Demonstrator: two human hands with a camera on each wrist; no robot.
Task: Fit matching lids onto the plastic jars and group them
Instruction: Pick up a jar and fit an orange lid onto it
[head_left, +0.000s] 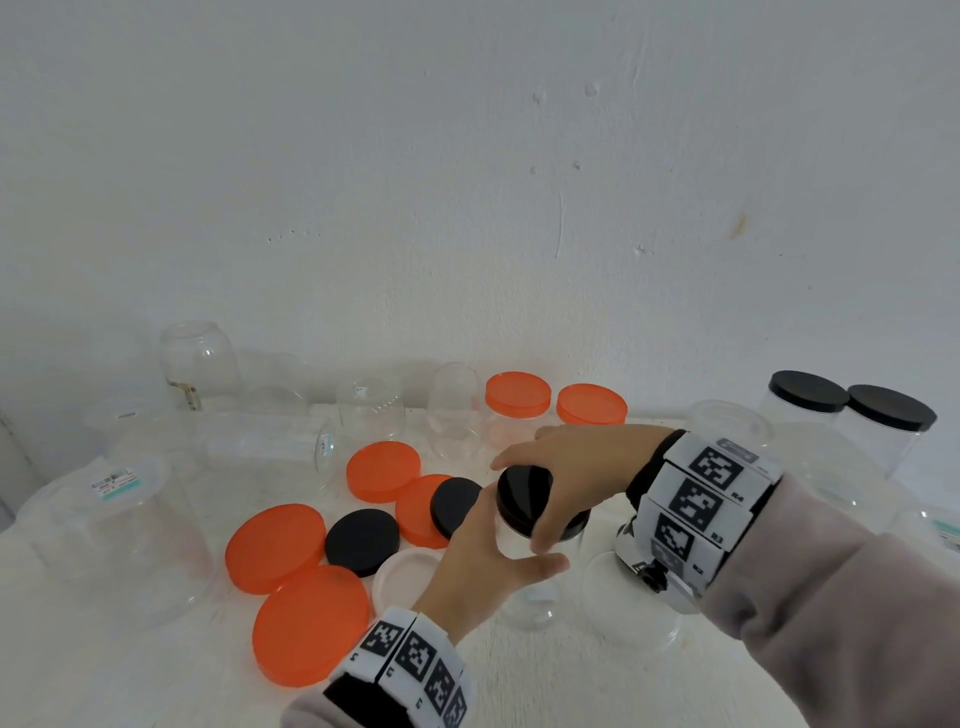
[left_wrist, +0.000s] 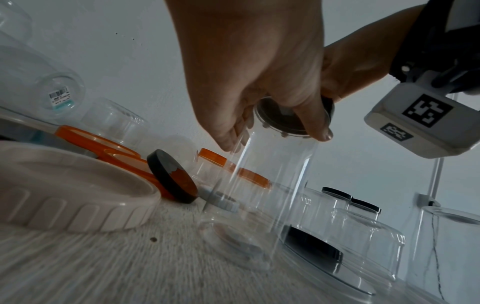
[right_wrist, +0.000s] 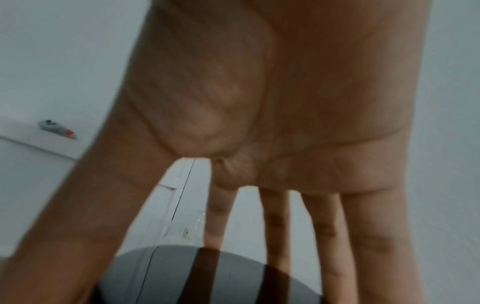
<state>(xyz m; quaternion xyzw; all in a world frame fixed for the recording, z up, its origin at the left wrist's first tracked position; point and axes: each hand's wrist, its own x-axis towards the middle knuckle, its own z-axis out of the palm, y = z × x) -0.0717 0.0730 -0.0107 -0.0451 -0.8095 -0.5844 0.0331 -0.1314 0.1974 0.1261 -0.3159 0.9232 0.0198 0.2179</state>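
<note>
A small clear plastic jar (head_left: 530, 597) stands upright on the white table, front centre. My left hand (head_left: 511, 540) grips it just below the rim, thumb in front. A black lid (head_left: 519, 488) sits on the jar's mouth, slightly tilted, and my right hand (head_left: 524, 504) holds it from above with thumb and fingers curled round its edge. In the left wrist view the jar (left_wrist: 259, 185) shows the lid (left_wrist: 280, 117) through its clear wall. The right wrist view shows my fingers (right_wrist: 332, 236) spread over the lid (right_wrist: 168, 275).
Loose orange lids (head_left: 275, 545), black lids (head_left: 362, 540) and a white lid (head_left: 402, 577) lie left of the jar. Orange-lidded jars (head_left: 517, 397) stand at the back, black-lidded jars (head_left: 808, 392) at back right. Upturned clear jars (head_left: 119, 535) fill the left; another clear jar (head_left: 634, 608) sits under my right wrist.
</note>
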